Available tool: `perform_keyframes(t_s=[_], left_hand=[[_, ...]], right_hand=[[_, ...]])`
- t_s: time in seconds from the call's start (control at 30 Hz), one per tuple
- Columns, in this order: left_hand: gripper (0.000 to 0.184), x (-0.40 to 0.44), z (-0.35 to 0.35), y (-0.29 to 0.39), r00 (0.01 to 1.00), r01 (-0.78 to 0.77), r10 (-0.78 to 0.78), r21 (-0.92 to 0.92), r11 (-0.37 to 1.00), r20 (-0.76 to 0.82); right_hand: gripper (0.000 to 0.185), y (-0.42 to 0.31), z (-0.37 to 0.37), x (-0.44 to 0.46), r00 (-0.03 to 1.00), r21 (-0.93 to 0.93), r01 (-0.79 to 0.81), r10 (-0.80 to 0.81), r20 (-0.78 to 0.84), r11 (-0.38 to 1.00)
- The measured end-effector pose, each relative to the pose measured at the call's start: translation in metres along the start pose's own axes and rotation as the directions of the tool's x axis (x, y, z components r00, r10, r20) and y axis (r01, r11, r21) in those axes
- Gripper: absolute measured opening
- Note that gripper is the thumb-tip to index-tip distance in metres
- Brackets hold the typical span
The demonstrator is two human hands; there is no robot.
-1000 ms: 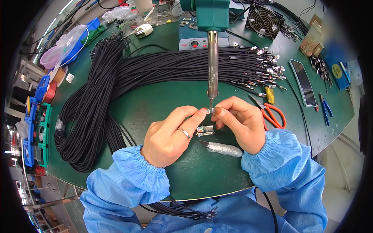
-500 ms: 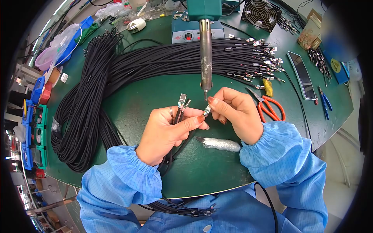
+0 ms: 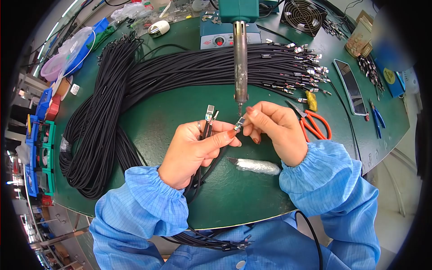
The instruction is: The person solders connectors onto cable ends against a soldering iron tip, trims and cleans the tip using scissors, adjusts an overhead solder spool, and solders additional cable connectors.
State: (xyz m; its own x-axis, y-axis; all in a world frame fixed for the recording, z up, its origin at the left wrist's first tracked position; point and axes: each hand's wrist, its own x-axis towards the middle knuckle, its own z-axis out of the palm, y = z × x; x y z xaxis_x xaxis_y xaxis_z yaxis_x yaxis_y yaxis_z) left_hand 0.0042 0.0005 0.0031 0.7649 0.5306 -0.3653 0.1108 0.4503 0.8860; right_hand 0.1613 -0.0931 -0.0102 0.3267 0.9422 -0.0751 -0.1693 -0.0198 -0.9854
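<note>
My left hand (image 3: 193, 150) is closed around black cables (image 3: 207, 129). One metal connector (image 3: 209, 112) stands up above its fingers, and a second small connector (image 3: 239, 123) is pinched at its thumb tip. My right hand (image 3: 274, 130) is closed beside that second connector, its thumb and finger at the connector's upper right; whether it grips anything is too small to tell. Just above the fingertips hangs the tip of an upright soldering iron (image 3: 240, 67). Below my hands lies a knife with a wrapped handle (image 3: 257, 166).
Long bundles of black cable (image 3: 180, 74) cross the green table (image 3: 234, 202). Orange-handled scissors (image 3: 320, 123), a yellow piece (image 3: 311, 101), a phone (image 3: 350, 87) and blue pliers (image 3: 377, 119) lie right. A soldering station (image 3: 211, 36) and a fan (image 3: 303, 18) stand behind.
Compared with one second ago, my left hand has turned and shows the cables with a raised connector. Since half a second ago, the right fingertips have shifted slightly up at the second connector.
</note>
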Motion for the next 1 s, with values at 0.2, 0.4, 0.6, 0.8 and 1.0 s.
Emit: perform_keyframes(t_s=[0.2,0.4,0.6,0.8,1.0], left_hand=[[0.021,0.0002,-0.0045,0.0003,1.000,0.009,-0.009,-0.064,0.998,0.003],[0.020,0.0021,-0.0080,0.0023,0.998,0.067,-0.063,-0.141,0.988,0.030],[0.023,0.0016,-0.0065,0.0024,0.995,0.080,-0.067,-0.201,0.976,0.072],[0.023,0.0023,-0.0069,0.0016,0.995,0.076,-0.062,-0.194,0.978,0.079],[0.022,0.0012,-0.0041,0.0018,0.996,0.062,-0.051,-0.154,0.986,0.074]], right_hand=[[0.011,0.0026,0.0000,-0.0013,0.999,0.050,-0.001,-0.001,0.043,0.999],[0.010,0.0023,0.0013,-0.0002,0.999,0.047,-0.028,0.026,0.037,0.998],[0.011,-0.0004,0.0039,-0.0013,0.995,0.066,-0.076,0.072,0.071,0.995],[0.010,-0.0009,0.0057,-0.0020,0.996,0.081,-0.061,0.056,0.065,0.995],[0.009,0.0024,0.0060,-0.0011,0.998,0.077,-0.041,0.037,0.049,0.996]])
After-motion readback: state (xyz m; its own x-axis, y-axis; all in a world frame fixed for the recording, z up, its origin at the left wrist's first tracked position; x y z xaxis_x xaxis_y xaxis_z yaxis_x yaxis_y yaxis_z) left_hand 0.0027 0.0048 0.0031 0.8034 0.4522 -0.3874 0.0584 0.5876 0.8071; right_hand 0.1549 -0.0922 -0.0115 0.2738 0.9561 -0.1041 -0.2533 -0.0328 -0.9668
